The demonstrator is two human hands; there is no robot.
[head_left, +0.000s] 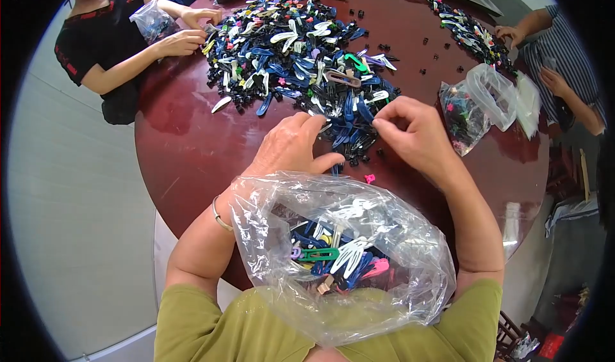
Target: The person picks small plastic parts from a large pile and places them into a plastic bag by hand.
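A big heap of hair clips (275, 61), mostly blue, black and white, lies on the dark red table (186, 170). At its near left edge is my left hand (291, 145), thumb and fingers apart, with nothing visibly held. My right hand (413, 131) pinches at the near right edge of the heap, thumb and index finger together beside a blue clip (364, 110); what is between the fingertips is too small to name. Against my body, below both hands, an open clear plastic bag (410, 259) holds blue, white, green and pink clips. A small pink clip (369, 179) lies between the bag and the heap.
At the upper left a person (102, 42) reaches into the heap beside a filled bag (154, 21). On the right another person (564, 61) has a hand at a smaller clip pile (471, 32). Nearer stands a filled clear bag (460, 115) by flat plastic bags (529, 106).
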